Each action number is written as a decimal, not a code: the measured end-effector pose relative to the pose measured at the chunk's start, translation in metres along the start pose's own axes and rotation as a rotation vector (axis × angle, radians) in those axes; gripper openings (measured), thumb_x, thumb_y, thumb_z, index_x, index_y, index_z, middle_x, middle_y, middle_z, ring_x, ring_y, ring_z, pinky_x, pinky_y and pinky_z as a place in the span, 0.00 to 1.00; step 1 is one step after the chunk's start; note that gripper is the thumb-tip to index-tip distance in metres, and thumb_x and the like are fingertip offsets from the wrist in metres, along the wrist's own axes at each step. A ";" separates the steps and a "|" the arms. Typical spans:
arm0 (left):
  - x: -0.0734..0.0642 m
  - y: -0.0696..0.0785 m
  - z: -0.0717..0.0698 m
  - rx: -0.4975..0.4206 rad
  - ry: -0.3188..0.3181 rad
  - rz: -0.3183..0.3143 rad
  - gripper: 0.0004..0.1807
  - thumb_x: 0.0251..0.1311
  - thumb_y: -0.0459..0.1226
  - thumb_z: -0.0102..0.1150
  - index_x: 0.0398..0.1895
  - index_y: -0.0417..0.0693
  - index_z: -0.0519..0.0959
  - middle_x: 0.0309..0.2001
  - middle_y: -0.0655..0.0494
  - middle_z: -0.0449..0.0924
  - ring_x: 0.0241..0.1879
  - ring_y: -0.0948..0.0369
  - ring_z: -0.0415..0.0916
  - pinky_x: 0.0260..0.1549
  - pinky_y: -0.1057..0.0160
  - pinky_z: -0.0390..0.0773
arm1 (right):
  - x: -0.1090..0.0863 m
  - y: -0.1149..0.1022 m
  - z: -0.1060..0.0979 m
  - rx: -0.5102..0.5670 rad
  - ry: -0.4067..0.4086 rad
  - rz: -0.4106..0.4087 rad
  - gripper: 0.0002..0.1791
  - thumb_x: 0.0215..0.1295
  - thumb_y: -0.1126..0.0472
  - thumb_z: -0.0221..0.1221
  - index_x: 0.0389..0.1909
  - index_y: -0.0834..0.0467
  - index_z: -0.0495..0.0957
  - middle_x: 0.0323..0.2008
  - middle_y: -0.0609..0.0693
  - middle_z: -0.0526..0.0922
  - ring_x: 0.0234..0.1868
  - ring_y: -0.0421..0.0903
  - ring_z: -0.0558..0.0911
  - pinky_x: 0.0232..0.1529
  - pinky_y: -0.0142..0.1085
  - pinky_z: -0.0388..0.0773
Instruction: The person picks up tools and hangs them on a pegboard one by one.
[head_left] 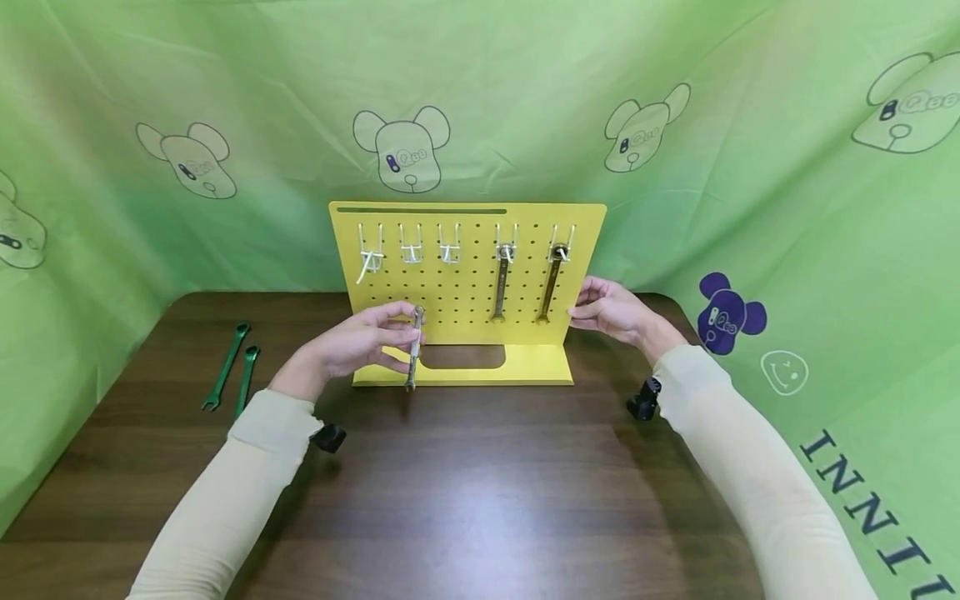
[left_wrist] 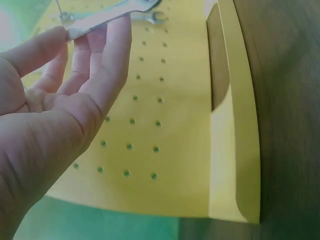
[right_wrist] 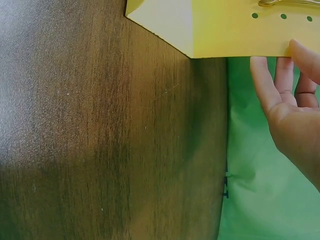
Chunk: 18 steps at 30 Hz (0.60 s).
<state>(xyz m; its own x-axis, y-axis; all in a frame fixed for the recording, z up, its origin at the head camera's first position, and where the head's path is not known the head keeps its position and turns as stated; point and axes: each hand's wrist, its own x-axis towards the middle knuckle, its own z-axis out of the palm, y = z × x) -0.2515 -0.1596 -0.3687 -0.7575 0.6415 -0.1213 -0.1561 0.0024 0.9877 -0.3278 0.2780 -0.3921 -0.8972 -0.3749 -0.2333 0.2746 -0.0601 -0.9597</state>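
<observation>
My left hand (head_left: 367, 337) pinches a silver combination wrench (head_left: 415, 350) between thumb and fingers. The wrench stands nearly upright in front of the lower part of a yellow pegboard (head_left: 457, 292), its ring end up. In the left wrist view the wrench shaft (left_wrist: 102, 20) crosses the fingertips, and one end runs near the top edge. At the board's right edge my right hand (head_left: 613, 310) grips the panel, thumb on the front face and fingers behind, as the right wrist view shows at the panel edge (right_wrist: 240, 54).
Two wrenches hang from white hooks on the board's right side: one silver (head_left: 502, 283) and one darker (head_left: 551, 283). Three white hooks (head_left: 411, 252) on the left hold nothing. Two green wrenches (head_left: 227, 367) lie on the brown table (head_left: 480, 500) at left. A green curtain (head_left: 517, 100) hangs behind.
</observation>
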 end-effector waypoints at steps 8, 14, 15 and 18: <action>0.009 0.012 0.021 0.011 0.199 0.084 0.15 0.74 0.32 0.55 0.60 0.43 0.71 0.48 0.46 0.75 0.47 0.54 0.76 0.51 0.45 0.82 | 0.001 0.002 -0.001 0.006 0.004 -0.003 0.18 0.66 0.84 0.53 0.37 0.56 0.74 0.36 0.51 0.77 0.38 0.46 0.82 0.54 0.44 0.82; 0.012 0.015 0.033 0.021 0.250 0.164 0.13 0.73 0.33 0.57 0.57 0.45 0.74 0.49 0.43 0.76 0.46 0.56 0.77 0.45 0.50 0.85 | 0.001 0.001 0.001 0.005 0.006 0.004 0.18 0.66 0.84 0.53 0.37 0.56 0.74 0.36 0.51 0.76 0.39 0.46 0.82 0.55 0.43 0.82; 0.013 0.015 0.034 0.025 0.250 0.173 0.13 0.73 0.33 0.57 0.57 0.44 0.75 0.48 0.44 0.76 0.45 0.56 0.77 0.44 0.51 0.85 | 0.001 0.001 0.001 0.009 0.006 0.002 0.18 0.66 0.84 0.52 0.36 0.56 0.74 0.36 0.51 0.77 0.38 0.46 0.82 0.54 0.43 0.82; 0.016 0.016 0.037 0.038 0.252 0.193 0.16 0.73 0.33 0.57 0.60 0.38 0.73 0.46 0.48 0.77 0.43 0.57 0.76 0.41 0.52 0.86 | 0.001 0.001 0.000 0.023 -0.001 -0.007 0.18 0.66 0.84 0.52 0.36 0.56 0.75 0.35 0.51 0.77 0.38 0.46 0.83 0.53 0.42 0.83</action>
<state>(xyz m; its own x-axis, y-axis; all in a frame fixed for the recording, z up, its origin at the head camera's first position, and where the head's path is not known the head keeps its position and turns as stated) -0.2427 -0.1209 -0.3514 -0.9048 0.4227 0.0526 0.0259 -0.0686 0.9973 -0.3286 0.2775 -0.3935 -0.8985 -0.3758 -0.2268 0.2766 -0.0838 -0.9573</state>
